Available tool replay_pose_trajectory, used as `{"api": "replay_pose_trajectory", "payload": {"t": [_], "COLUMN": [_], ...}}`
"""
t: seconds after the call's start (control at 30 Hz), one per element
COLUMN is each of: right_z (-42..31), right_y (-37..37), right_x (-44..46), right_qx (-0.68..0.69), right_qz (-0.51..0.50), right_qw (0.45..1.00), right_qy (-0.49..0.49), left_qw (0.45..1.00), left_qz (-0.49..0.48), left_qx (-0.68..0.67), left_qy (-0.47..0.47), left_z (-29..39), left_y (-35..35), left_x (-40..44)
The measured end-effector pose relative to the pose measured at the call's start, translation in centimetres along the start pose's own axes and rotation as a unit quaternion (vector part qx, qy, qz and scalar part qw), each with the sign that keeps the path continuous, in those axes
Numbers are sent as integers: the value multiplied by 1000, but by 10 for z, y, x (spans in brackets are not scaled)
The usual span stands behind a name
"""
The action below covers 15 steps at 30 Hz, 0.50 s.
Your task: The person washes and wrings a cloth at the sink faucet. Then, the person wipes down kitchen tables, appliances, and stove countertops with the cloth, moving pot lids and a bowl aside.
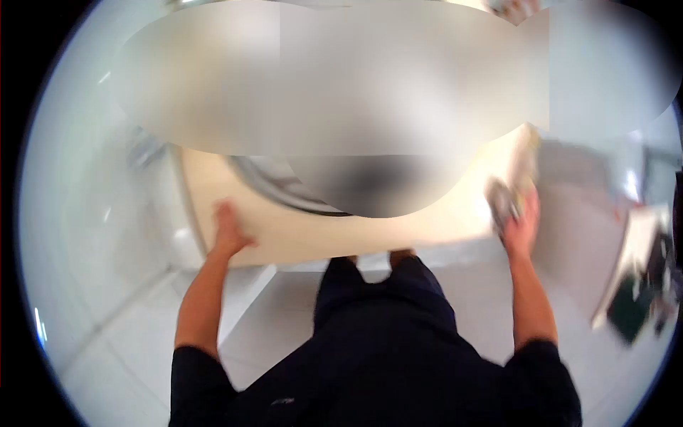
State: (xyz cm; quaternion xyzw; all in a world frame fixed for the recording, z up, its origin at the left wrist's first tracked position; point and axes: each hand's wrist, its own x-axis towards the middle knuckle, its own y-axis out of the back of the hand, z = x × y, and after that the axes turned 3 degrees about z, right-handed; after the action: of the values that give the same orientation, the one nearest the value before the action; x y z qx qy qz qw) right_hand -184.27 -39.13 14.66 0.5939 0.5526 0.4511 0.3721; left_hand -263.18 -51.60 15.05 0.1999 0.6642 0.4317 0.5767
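Observation:
Over the left front part of a pale beige countertop (341,235) is my left hand (229,231). It is smeared by motion, but its thumb stands apart from its fingers and nothing shows in it. My right hand (523,228), at the right end of the countertop, is closed around a blurred grey-brown object (502,203) whose kind I cannot make out. Between the hands, the curved grey and dark rim (274,192) of something round shows on the countertop. A large blurred patch hides the rest of it.
A pale wall (92,178) runs along the left. To the lower right, a light-coloured surface (619,263) carries a dark green item (629,309) and several dark things. Light tiled floor (277,306) lies below the countertop. Part of another person's hand (518,10) shows at the top edge.

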Motion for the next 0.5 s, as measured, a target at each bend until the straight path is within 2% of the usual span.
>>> {"api": "replay_pose_trajectory", "payload": {"t": [0.03,0.07,0.1,0.13,0.17,0.2,0.23,0.3,0.33,0.4,0.5], "right_z": [-15,-13,-26,-42,-63,-81,-119,-187,-214,-254,-261], "right_y": [13,6,2,-4,-11,-29,-29,-40,-56,-71,-77], "right_x": [-11,-37,-48,-53,-59,-64,-65,-66,-69,-80,-88], "right_qx": [84,-84,-72,-43,-6,-3,33,116,129,136,96], "right_qz": [-53,-16,-48,-83,-121,-124,-217,-281,-269,-235,-220], "right_qw": [995,995,994,990,979,952,932,877,871,892,898], "right_qy": [-33,49,68,103,161,280,289,373,390,362,369], "left_qw": [999,1000,998,998,997,994,995,995,995,995,997], "left_qz": [26,-4,-11,-1,-17,-34,-29,-23,-23,-23,-11], "left_qx": [21,21,27,52,36,18,8,-14,-15,-18,11], "left_qy": [-24,7,52,32,71,102,100,93,96,95,80], "left_z": [-5,25,42,47,61,74,79,80,80,83,80], "left_y": [-13,11,17,14,25,36,37,38,39,46,44], "left_x": [3,-2,-5,-4,-11,-13,-12,-17,-19,-22,-20]}}
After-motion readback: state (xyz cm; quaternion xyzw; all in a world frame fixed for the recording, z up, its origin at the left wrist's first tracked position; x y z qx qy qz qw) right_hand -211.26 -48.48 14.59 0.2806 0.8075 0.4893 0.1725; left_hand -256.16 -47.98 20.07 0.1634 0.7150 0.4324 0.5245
